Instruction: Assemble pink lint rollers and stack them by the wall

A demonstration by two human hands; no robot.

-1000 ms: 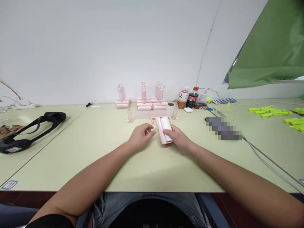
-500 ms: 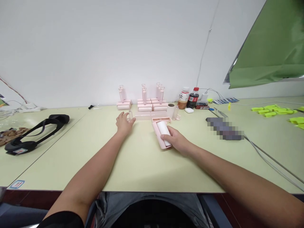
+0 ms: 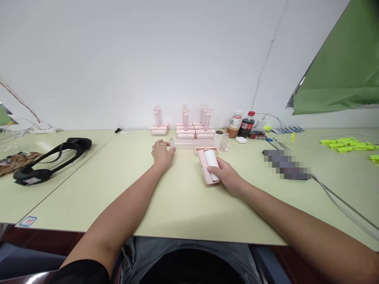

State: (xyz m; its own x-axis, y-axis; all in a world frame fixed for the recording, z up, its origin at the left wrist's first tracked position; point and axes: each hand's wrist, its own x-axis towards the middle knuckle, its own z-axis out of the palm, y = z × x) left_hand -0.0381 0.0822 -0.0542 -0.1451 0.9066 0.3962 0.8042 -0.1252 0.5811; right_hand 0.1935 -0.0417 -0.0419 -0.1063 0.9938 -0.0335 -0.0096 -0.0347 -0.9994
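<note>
My left hand [image 3: 162, 154] rests on the table, thumb and fingers curled round a small clear tube [image 3: 171, 142] that stands upright. In my right hand [image 3: 229, 175] is a pink case [image 3: 205, 170], tilted above the table, with a white roll [image 3: 212, 163] in it; my thumb lies over the roll. Just behind the case is a pink open tray [image 3: 204, 150]. Clear covers [image 3: 183, 145] lie between the tray and my left hand. Another clear tube [image 3: 224, 142] stands to the right of the tray.
Pink cases [image 3: 185, 136] are stacked by the wall, with several upright clear tubes [image 3: 186, 120] with looped tops on them. Two drink bottles [image 3: 246, 124] stand at the back right. A black headset-like strap [image 3: 53, 161] lies left; a pixelated dark object [image 3: 287, 165] and cables lie right.
The whole view has shifted, so everything appears farther right. Both hands keep nearly the same pose, and the right one still holds the pink case with the white roll.
</note>
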